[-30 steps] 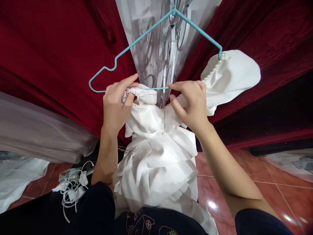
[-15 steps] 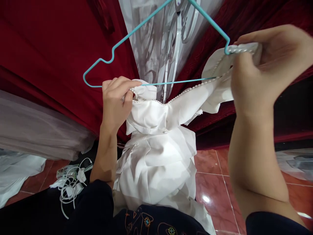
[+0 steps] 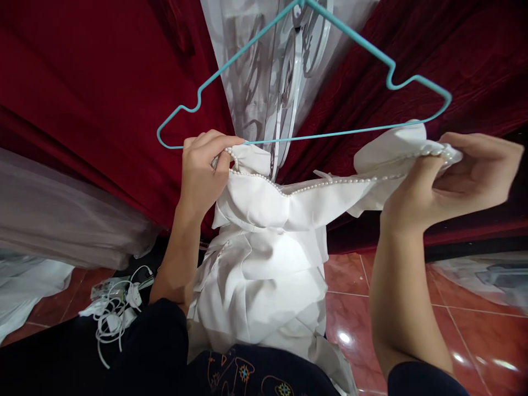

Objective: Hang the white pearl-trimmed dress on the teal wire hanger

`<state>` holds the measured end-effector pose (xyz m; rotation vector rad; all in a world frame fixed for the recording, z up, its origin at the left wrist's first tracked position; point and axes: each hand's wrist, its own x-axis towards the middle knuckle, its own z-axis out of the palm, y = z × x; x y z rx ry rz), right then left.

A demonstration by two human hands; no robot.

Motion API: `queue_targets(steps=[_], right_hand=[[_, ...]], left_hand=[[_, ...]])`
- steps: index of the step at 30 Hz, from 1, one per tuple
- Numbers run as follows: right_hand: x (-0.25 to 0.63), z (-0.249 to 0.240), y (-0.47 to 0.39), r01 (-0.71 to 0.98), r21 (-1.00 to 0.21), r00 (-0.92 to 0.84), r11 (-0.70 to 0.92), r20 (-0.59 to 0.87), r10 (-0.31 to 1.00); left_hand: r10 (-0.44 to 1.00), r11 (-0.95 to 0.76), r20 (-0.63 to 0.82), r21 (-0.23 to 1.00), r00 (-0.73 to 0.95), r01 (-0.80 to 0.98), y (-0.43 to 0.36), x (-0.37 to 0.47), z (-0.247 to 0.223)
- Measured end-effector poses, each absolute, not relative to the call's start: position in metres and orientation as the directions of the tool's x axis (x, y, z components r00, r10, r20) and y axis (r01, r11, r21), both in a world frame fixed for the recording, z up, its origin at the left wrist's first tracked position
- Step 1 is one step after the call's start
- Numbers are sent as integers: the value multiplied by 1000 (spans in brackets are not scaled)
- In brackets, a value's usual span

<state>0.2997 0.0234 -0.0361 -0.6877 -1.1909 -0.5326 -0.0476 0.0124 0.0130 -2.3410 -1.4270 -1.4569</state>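
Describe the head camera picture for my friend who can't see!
Someone's left hand and right hand hold a white dress by its beaded edge, mostly below a turquoise hanger. Red fabric hangs behind; tangled white cables lie lower left.

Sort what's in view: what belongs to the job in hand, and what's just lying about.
In the job:
- white dress, pinched at its pearl-trimmed edges
- turquoise hanger
- left hand and right hand

Just about:
- tangled white cables
- red drape, left
- grey fabric
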Motion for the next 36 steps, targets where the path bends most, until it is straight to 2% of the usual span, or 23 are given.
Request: queue_targets(steps=[2,3,5,7,9,11,13,15,17,20,23,25,28,31,33,36], right_hand=[[279,-25,14,690,-171,172,703,983,70],[268,-19,12,671,-186,97,718,982,164],[249,-10,13,621,-283,-23,731,925,379],[234,-8,17,597,-386,-33,703,864,502],[226,-12,20,596,-441,36,671,850,526],[223,-18,23,596,-473,93,649,844,529],[224,-21,24,591,-494,104,637,830,547],[227,-22,24,575,-498,105,649,832,545],[229,-21,25,545,-484,106,685,850,516],[229,-19,23,524,-483,93,702,851,516],[226,-18,18,541,-504,94,673,832,547],[221,-19,16,537,-508,105,673,832,544],[213,-23,17,525,-506,113,684,838,534],[208,-27,21,511,-493,141,704,856,497],[208,-29,24,501,-486,155,716,864,479],[212,-29,26,498,-480,150,722,868,474]], left_hand=[[686,-587,711,415,155,695,15,-47,11],[685,-601,709,421,167,679,16,-47,10],[666,-639,721,420,190,644,16,-46,8],[624,-671,760,400,184,624,14,-44,3],[539,-679,838,368,90,635,10,-42,-9],[423,-645,901,375,-97,666,5,-41,-26],[340,-611,889,458,-308,646,3,-47,-45],[331,-601,829,554,-451,576,5,-60,-58],[338,-609,781,608,-526,510,12,-77,-60],[286,-665,773,586,-567,464,29,-100,-34],[197,-737,817,488,-542,467,47,-112,13],[183,-741,878,419,-443,524,58,-111,43],[307,-664,921,389,-241,639,69,-101,73],[447,-621,887,401,-116,673,70,-85,81],[467,-642,881,393,-71,658,65,-76,78],[332,-755,941,308,-67,579,55,-63,68]])
